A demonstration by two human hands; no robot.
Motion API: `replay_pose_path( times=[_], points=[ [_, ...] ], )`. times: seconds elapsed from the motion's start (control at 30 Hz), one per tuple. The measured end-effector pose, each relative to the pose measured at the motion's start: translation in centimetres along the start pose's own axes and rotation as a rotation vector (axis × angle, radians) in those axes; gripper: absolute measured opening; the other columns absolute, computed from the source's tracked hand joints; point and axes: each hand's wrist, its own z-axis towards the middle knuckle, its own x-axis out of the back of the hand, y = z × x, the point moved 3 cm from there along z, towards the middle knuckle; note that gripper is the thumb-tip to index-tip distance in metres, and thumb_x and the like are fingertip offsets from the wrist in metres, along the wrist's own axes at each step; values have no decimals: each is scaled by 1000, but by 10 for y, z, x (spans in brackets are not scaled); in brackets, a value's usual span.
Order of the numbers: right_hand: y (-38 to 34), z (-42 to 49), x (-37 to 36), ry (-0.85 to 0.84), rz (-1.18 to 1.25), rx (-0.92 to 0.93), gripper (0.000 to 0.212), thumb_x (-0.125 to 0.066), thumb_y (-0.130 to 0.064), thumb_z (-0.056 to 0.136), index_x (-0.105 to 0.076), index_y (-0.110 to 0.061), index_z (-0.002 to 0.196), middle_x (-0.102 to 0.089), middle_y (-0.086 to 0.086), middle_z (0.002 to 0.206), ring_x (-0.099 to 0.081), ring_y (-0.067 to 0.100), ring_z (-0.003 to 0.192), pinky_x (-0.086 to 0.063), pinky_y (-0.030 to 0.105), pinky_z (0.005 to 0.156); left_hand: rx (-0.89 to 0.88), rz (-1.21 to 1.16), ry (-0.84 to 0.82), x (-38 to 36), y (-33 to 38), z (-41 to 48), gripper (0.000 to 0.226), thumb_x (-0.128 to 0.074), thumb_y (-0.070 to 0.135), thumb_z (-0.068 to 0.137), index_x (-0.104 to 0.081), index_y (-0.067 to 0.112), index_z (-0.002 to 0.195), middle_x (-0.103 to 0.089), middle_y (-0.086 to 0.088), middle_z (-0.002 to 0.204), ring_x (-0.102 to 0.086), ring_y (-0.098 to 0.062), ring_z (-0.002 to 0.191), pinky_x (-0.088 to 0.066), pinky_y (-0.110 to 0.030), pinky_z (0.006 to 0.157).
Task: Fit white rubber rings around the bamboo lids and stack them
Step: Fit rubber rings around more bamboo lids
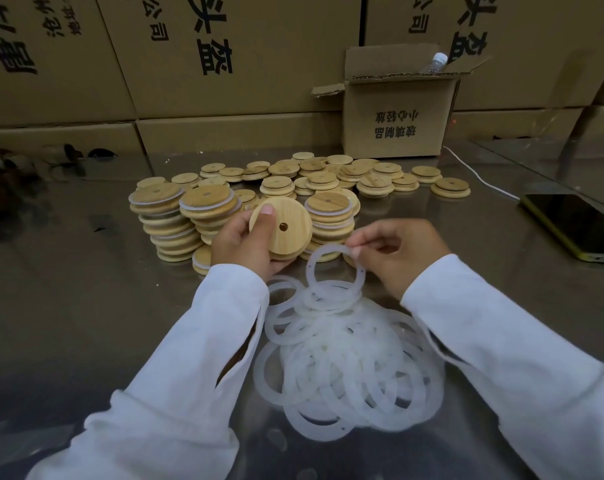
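While the left hand (245,244) grips a bamboo lid (280,226) above the ring pile (349,362), the right hand (394,254) pinches one rubber ring (338,268), which could snag neighbouring rings or slip crookedly.

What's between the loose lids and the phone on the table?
Head view: only a white cable crosses the bare table between the loose lids and the phone.

Steel table (68,306) w/ bamboo lids (373,174), lid stacks (168,223), ring pile (349,362), box (397,116), phone (577,226).
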Motion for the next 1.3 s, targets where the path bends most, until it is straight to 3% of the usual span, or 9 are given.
replay_pose_path(
  times=[0.2,0.33,0.4,0.53,0.67,0.87,1.0,1.17,1.3],
  points=[
    [-2,3,15,86,354,-20,23,-66,-5,81,-68,-27,73,-71,-2,76,-65,13,75,-53,27,75,138,-15,-61,-2,-8,-2,15,-55,21,91,-62,16,79,-59,-14,106,-58,-35,99,-57,-35,52],
    [-1,3,7,32,574,-132,23,-64,-2,81,-69,-22,72,-72,-2,67,-68,13,68,-55,24,61,225,-5,-234,-12,-10,-11,17,-56,19,90,-65,16,76,-66,-8,84,-67,-27,73,-56,-37,47],
    [-1,3,6,18,621,-152,23,-63,0,82,-69,-20,72,-71,-1,65,-67,11,60,-53,20,54,269,8,-272,-15,-11,-14,13,-56,21,90,-65,17,82,-65,-9,86,-66,-27,69,-56,-38,46],
    [-1,3,5,24,607,-148,22,-63,0,82,-70,-20,75,-71,-1,64,-66,10,59,-54,21,55,352,54,-335,-16,-14,-14,32,-52,42,87,-62,18,106,-65,-12,103,-67,-29,78,-56,-38,49],
    [-4,0,2,63,445,-8,24,-65,0,80,-68,-23,74,-66,-5,61,-59,7,55,-53,18,58,232,134,-443,-17,-16,-19,8,-59,23,86,-66,20,88,-67,-11,95,-70,-23,76,-57,-35,53],
    [-9,-7,-1,198,-65,217,18,-68,-22,78,-59,-37,71,-58,-12,62,-53,8,62,-40,8,54,168,112,-492,-17,-15,-19,15,-53,20,90,-67,23,86,-70,-5,83,-71,-19,73,-57,-33,55],
    [-4,-4,0,218,35,162,17,-70,-22,77,-62,-32,66,-61,-10,64,-52,4,59,-42,9,55,136,111,-512,-18,-14,-20,17,-52,23,91,-69,23,87,-71,-6,84,-71,-22,79,-57,-33,58],
    [0,-1,-1,187,184,63,15,-69,-18,79,-65,-27,67,-66,2,72,-63,26,74,-55,36,73,139,105,-501,-19,-13,-21,21,-51,26,91,-71,23,84,-72,-5,82,-71,-23,77,-58,-35,58],
    [0,0,-1,194,199,26,16,-69,-19,79,-66,-27,66,-67,4,73,-64,27,76,-56,40,76,132,113,-469,-18,-12,-21,22,-53,24,90,-72,21,80,-73,-6,79,-71,-24,75,-58,-35,55]
  ],
)
